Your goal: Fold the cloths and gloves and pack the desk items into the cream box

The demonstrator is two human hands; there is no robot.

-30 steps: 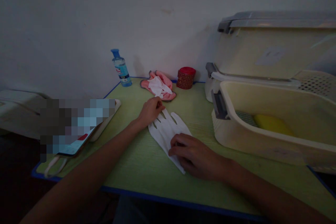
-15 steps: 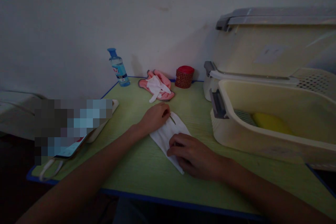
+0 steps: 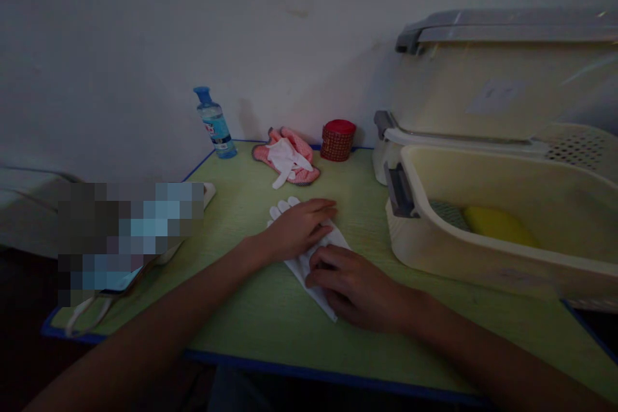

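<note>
A white glove [image 3: 300, 264] lies flat on the green tabletop in front of me, its fingertips pointing away to the left. Across its palm area rests my left hand [image 3: 304, 225], palm down with the fingers stretched out to the right. My right hand [image 3: 355, 283] has its fingers curled onto the glove's near right side, towards the cuff. Both hands cover parts of the glove. Farther back, another white glove or cloth [image 3: 290, 159] lies crumpled on a pink cloth item [image 3: 305, 177] with grey edging.
A blue bottle [image 3: 218, 132] and a red patterned round case [image 3: 337, 141] stand near the wall. At right are a cream open basket [image 3: 463, 270] holding a yellow item [image 3: 499, 225], and a lidded bin [image 3: 449, 90]. A phone [image 3: 120, 280], partly pixelated, leans at left.
My left hand has shifted from the glove's far end towards me and spread flat, uncovering the glove's fingers. My right hand stays where it was.
</note>
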